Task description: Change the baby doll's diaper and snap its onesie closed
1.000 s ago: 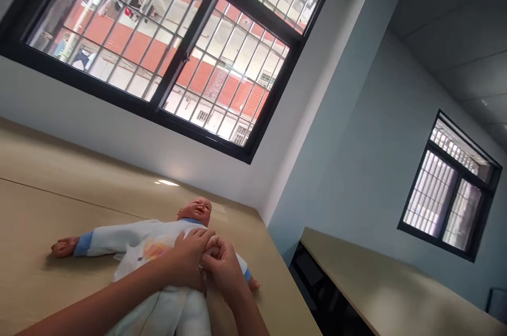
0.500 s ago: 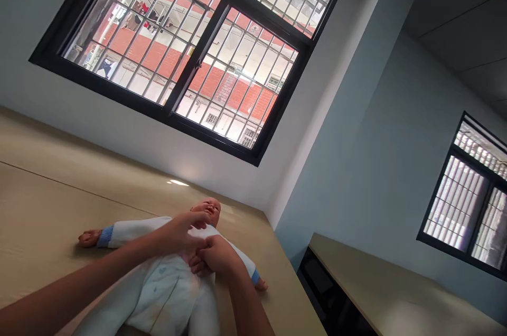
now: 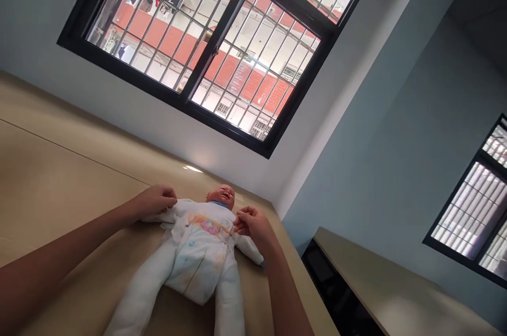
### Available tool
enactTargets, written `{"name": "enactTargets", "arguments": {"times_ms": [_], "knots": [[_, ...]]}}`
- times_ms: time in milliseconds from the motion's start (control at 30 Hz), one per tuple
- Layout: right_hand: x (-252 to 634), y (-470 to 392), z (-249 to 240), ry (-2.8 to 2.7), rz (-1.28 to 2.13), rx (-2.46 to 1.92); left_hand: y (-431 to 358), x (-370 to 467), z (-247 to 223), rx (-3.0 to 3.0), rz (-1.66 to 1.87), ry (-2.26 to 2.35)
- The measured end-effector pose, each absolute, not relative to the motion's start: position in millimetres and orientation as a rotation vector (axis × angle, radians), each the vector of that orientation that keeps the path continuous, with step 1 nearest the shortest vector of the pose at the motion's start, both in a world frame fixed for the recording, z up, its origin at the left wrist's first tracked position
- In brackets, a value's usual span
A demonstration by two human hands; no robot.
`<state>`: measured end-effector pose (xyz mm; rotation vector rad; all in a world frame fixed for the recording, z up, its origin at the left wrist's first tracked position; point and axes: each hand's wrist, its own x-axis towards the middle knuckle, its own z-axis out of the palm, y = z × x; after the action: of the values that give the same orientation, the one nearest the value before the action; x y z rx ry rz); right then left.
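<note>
A baby doll [image 3: 224, 196] lies face up, in white clothes with a blue collar and blue cuffs. Around its trunk is a white diaper [image 3: 196, 267] with an orange and pink printed band and a centre line. My left hand [image 3: 158, 201] is closed in a pinch beside the doll's sleeve at the left, which it partly covers. On the other side, my right hand [image 3: 255, 225] has its fingers curled together by the doll's upper arm, near the diaper's edge. What either set of fingertips holds, if anything, is too small to make out.
The doll lies on a tan padded table [image 3: 79, 177] against the wall below a barred window [image 3: 209, 45]. Another tan-topped table [image 3: 380, 283] with a dark side stands to the right, past a gap. A second window [image 3: 471, 204] is at far right.
My hands were together over the doll's chest and have moved apart, the left one leftward and the right one rightward. The printed band and blue collar now show. The view has shifted slightly.
</note>
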<state>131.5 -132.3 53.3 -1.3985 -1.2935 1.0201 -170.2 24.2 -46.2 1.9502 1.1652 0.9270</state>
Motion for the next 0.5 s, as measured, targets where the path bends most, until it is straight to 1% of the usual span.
{"name": "enactTargets", "arguments": {"times_ms": [100,233,333,433,500], "knots": [[110.8,-127.7,41.7,-1.47,1.02,-1.574,18.0,-165.1,-41.3,2.063,0.86,1.189],[90.5,-117.8,34.6,-1.638,0.876,-1.733,2.7,-161.5,-37.1,2.169,0.819,1.278],[77.0,-114.0,49.6,-1.798,0.649,-1.606,-10.7,-160.0,-34.0,2.196,0.788,1.315],[53.8,-111.6,62.2,-2.115,0.336,-1.383,-20.5,-159.6,-31.9,2.191,0.789,1.312],[36.0,-106.3,63.1,-2.328,0.218,-1.359,-23.5,-159.8,-33.0,2.16,0.837,1.298]]}}
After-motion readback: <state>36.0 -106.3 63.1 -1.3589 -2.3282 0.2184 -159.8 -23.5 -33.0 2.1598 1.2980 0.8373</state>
